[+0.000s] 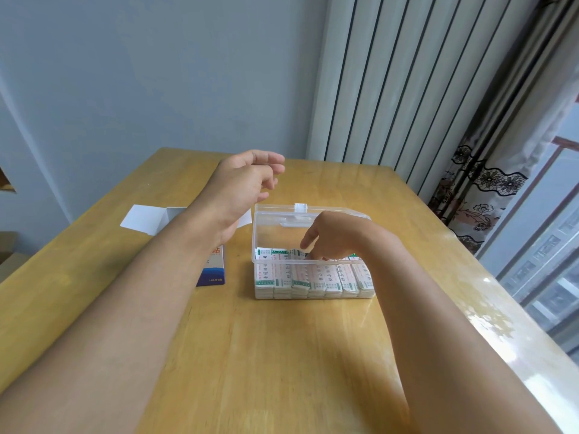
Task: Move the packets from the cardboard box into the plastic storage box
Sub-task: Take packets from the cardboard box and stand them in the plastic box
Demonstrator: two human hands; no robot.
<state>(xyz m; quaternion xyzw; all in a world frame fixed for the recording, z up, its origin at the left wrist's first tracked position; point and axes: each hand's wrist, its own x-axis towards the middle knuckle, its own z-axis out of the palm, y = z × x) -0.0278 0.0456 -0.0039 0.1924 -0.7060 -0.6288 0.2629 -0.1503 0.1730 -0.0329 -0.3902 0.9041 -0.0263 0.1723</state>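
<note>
A clear plastic storage box stands mid-table with its lid raised at the back. Several white packets with green and red print stand side by side in it. My right hand reaches down into the box, fingers curled onto the tops of the packets; whether it pinches one is hidden. My left hand hovers above the table, left of the box, fingers loosely curled and holding nothing. The blue and white cardboard box lies under my left forearm, its white flap open.
The wooden table runs to a blue wall at the back. A white radiator and a patterned curtain stand at the back right, beside a window.
</note>
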